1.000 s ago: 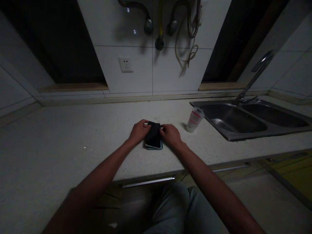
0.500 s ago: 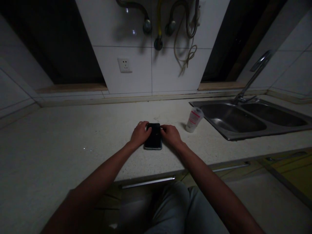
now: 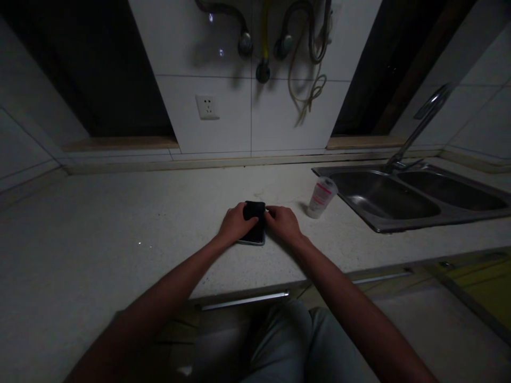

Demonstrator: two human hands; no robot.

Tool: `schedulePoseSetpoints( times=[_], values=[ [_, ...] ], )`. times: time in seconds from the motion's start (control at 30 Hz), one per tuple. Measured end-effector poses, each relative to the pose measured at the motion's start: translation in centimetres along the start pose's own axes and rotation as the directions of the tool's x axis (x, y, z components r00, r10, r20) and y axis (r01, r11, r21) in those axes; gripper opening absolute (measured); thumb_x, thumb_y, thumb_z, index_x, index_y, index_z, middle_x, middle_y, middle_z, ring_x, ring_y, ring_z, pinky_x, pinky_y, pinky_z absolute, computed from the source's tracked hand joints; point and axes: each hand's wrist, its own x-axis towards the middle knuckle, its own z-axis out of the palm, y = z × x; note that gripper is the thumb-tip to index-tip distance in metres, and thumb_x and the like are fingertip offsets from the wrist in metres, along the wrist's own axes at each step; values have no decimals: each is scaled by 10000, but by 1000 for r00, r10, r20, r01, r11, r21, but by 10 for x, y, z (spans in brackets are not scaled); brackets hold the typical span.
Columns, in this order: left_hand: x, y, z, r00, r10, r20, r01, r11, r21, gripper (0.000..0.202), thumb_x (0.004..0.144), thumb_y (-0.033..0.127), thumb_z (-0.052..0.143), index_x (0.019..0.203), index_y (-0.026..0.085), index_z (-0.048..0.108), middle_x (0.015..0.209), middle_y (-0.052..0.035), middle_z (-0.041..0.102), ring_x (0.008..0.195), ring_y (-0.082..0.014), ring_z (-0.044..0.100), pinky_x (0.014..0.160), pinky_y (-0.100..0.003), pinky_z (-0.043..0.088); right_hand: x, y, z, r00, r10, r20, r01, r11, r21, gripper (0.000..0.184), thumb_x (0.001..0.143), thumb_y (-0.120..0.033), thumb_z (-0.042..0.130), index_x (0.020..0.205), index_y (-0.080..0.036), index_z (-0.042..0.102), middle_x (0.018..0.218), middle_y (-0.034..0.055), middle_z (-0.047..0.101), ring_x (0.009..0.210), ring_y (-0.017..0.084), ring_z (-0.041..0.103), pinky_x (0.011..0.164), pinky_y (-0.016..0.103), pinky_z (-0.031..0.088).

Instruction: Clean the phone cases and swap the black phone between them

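Grasps a dark phone (image 3: 254, 234) with the left hand (image 3: 235, 224), thumb laid across the black face, fingers going out of sight past the left edge. Touches the upper right edge with the thumb and fingertips of the right hand (image 3: 282, 221); cannot tell whether pinching it or only resting there. Has the phone lying flat, or nearly so, on the speckled pale worktop (image 3: 191, 197), between both hands. Shows a duller black on the upper part than on the lower, hard to say whether from a separate layer or from a reflection, and a pale bluish rim at the bottom. Too dark and too much covered to read a brand there.

Shows a clear plastic cup (image 3: 320, 199) to the right, apart from the right hand and near the sink (image 3: 467, 214). Bears pinkish-red print in bands across the cup's side, too small and blurred to make out a single word. Carries a curved tap (image 3: 419, 125) behind the two steel bowls. Up on the tiles, shows a white socket (image 3: 206, 107) with dark slots, a yellow pipe (image 3: 265, 32) and a pale looped cord (image 3: 309, 96).
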Motion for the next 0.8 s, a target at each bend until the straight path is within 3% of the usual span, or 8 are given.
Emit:
schedulePoseSetpoints(
  times=[0.27, 0.53, 0.67, 0.8],
  values=[
    [9, -12, 1, 996, -83, -16, 80, 984, -157, 449, 598, 141, 837, 986, 211, 623, 1068, -115, 711, 1088, -287, 645, 969, -429, 464, -2, 0, 2, 1000, -26, 14, 25, 995, 101, 353, 921, -321, 534, 1203, -214, 717, 971, 64, 785, 898, 216, 720, 767, 287, 481],
    [11, -9, -2, 991, -113, -76, 79, 931, -356, 575, 613, 107, 826, 1119, 188, 567, 1256, -133, 643, 1134, -234, 635, 1001, -385, 467, 1, 5, 10, 999, -37, -18, 41, 900, 433, 376, 856, -299, 627, 1196, -156, 700, 1044, 101, 770, 906, 221, 718, 842, 343, 527],
    [9, -9, 2, 973, -228, -27, 186, 852, -489, 723, 612, 150, 853, 1241, 187, 499, 1211, -136, 663, 1041, -229, 671, 919, -387, 522, 7, 9, 18, 999, 38, -16, -16, 716, 698, 499, 774, -283, 709, 1249, -143, 648, 1175, 139, 721, 961, 208, 698, 900, 363, 532],
    [9, -7, 8, 947, -320, -21, 243, 759, -604, 728, 655, 164, 836, 1275, 180, 454, 1151, -123, 697, 957, -209, 697, 866, -365, 548, 12, 11, 21, 983, 127, 134, -179, 468, 866, 545, 708, -274, 773, 1216, -133, 635, 1079, 129, 736, 840, 187, 699, 765, 320, 561]
  ],
)
